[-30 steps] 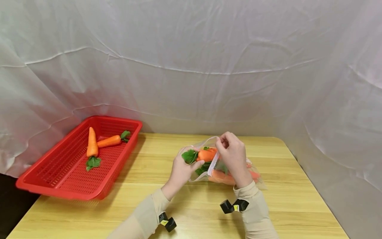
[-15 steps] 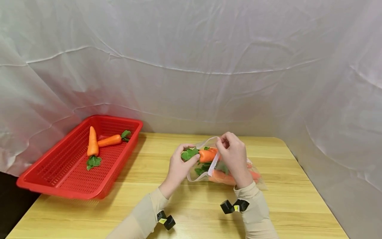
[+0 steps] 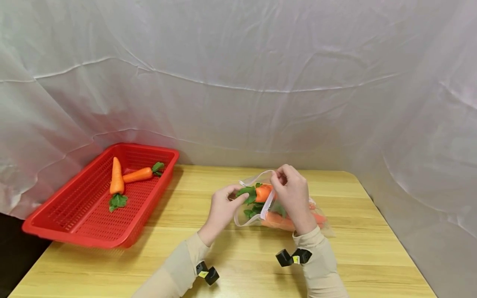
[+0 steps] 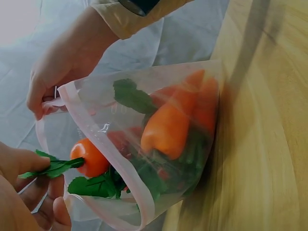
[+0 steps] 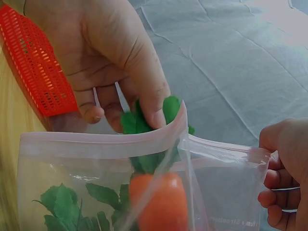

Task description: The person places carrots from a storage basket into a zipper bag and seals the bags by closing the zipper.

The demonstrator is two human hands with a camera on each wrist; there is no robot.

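Observation:
A clear zip bag (image 3: pixel 287 211) holding several orange carrots lies on the wooden table (image 3: pixel 238 248). My right hand (image 3: pixel 290 194) pinches the bag's upper rim (image 5: pixel 226 144) and holds the mouth up. My left hand (image 3: pixel 223 205) pinches the green leaves (image 4: pixel 55 167) of a carrot (image 3: pixel 263 192) whose orange body (image 5: pixel 159 202) sits inside the bag's mouth. In the left wrist view the carrot (image 4: pixel 89 158) hangs just within the pink rim (image 4: pixel 120 159), above the other carrots (image 4: pixel 168 130).
A red mesh basket (image 3: pixel 93 223) stands at the table's left, with two carrots (image 3: pixel 116 178) lying in it. White cloth (image 3: pixel 238 82) hangs behind and to the right. The table's right edge is close to the bag.
My left hand has moved the carrot rightward by its leaves, deeper into the bag's mouth. My right hand has kept its hold on the rim.

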